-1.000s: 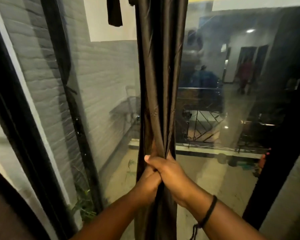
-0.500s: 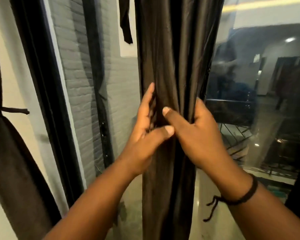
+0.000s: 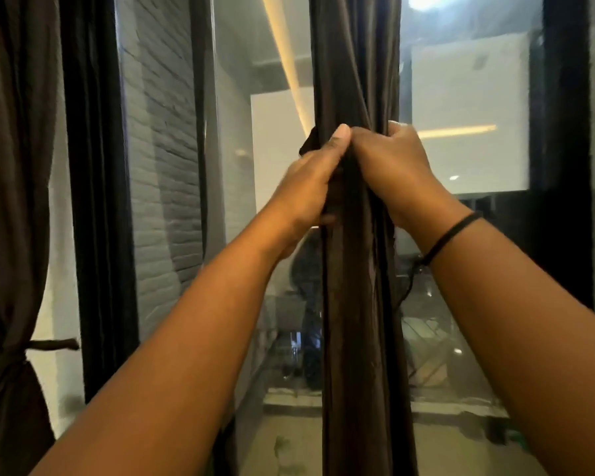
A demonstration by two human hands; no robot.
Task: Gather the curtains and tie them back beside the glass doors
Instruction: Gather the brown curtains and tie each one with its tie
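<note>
Head view shows the left hand (image 3: 310,187) and right hand (image 3: 392,166), fingers clamped round the gathered curtain (image 3: 358,304), soft, slippery cloth best cinched there.

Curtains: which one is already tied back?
The far-left curtain, cinched by a tie. The middle curtain is only bunched in both hands' grip, left hand, right hand.

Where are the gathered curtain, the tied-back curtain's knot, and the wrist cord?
gathered curtain (image 3: 358,304), head view, on the bunched folds below the hands.
tied-back curtain (image 3: 9,359), head view, on its knot at far left.
wrist cord (image 3: 450,235), head view, on the black band.
</note>
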